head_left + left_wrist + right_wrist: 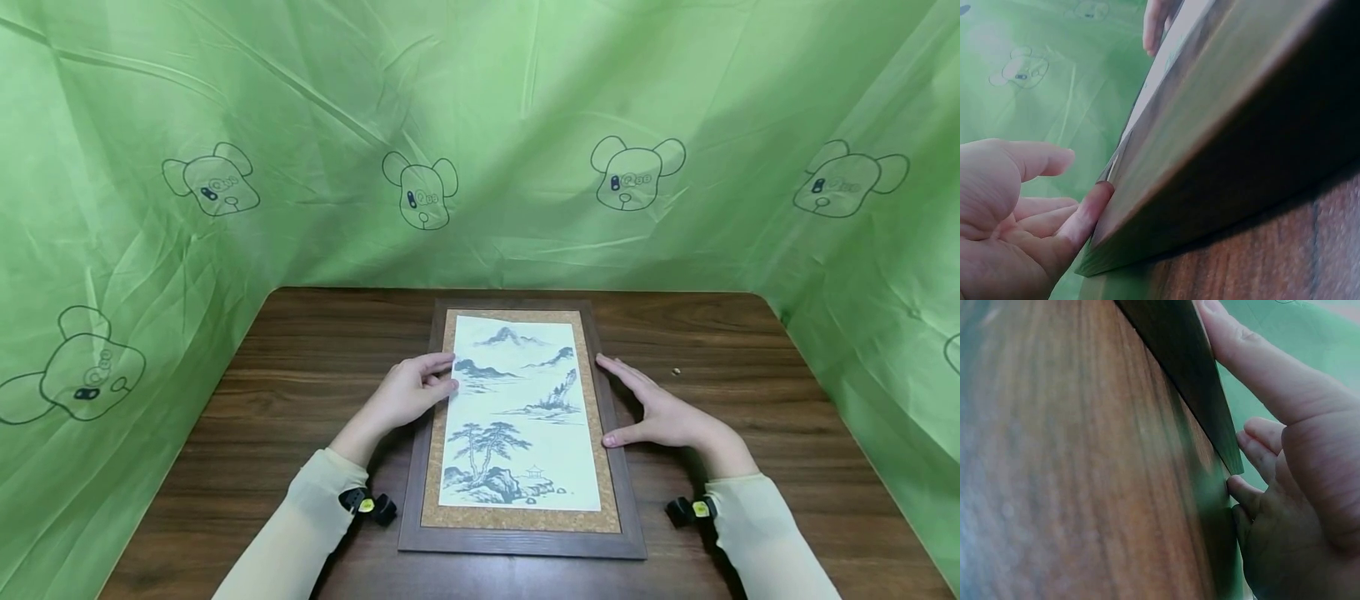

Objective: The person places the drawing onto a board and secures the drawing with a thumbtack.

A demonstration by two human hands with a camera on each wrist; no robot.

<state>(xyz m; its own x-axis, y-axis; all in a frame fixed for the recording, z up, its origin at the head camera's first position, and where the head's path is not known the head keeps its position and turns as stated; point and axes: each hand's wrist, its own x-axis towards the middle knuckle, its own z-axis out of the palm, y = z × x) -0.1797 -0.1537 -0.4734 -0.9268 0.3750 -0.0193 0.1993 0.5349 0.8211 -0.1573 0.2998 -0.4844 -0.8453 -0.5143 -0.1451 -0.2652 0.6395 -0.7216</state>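
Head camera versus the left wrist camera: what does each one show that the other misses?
Only the head view shows the ink landscape painting, its cork mat, the right hand at the frame's right edge and the whole table. Only the left wrist view shows the frame's outer side wall close up. Both show the wooden frame, the left hand and the green cloth.

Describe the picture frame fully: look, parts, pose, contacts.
The picture frame is a tall rectangle with a dark wood-look border, a cork-coloured mat and a white sheet bearing an ink landscape of mountains, pines and a pavilion. The sheet's top left corner looks slightly lifted. It lies flat on the brown wooden table, long side running away from the person. The left hand rests on its left edge, fingers reaching onto the sheet; the right hand touches its right edge.
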